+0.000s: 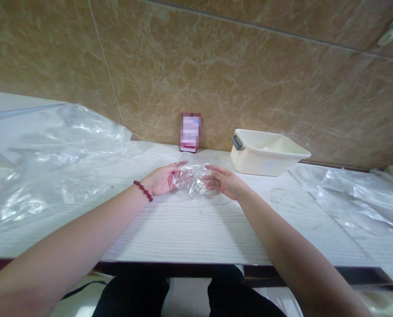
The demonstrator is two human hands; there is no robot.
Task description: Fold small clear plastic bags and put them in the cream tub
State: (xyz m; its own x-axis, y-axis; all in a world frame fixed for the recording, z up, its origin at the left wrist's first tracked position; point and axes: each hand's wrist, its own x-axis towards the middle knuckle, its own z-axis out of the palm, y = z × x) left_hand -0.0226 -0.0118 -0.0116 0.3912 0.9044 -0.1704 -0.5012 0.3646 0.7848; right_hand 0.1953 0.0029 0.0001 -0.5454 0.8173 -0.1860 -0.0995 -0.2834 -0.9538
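Observation:
Between my two hands is a crumpled clear plastic bag (193,181), shiny and see-through, just over the white tabletop. My left hand (163,179), with a red bead bracelet (143,190) at the wrist, grips the bag's left side between thumb and fingers. On the opposite side my right hand (228,182) holds the bag's right edge, its fingers fairly straight and partly behind the film. Whether anything lies inside the bag I cannot tell. Just beyond it a phone (190,131) with a blurred-out screen leans upright on the wall.
A cream plastic bin (265,163) with a grey handle stands at the back right. Large clear plastic sheeting (61,163) spreads over the left side, and more clear plastic (361,198) lies at the right. The brown marbled wall (216,66) closes off the table's (190,237) back.

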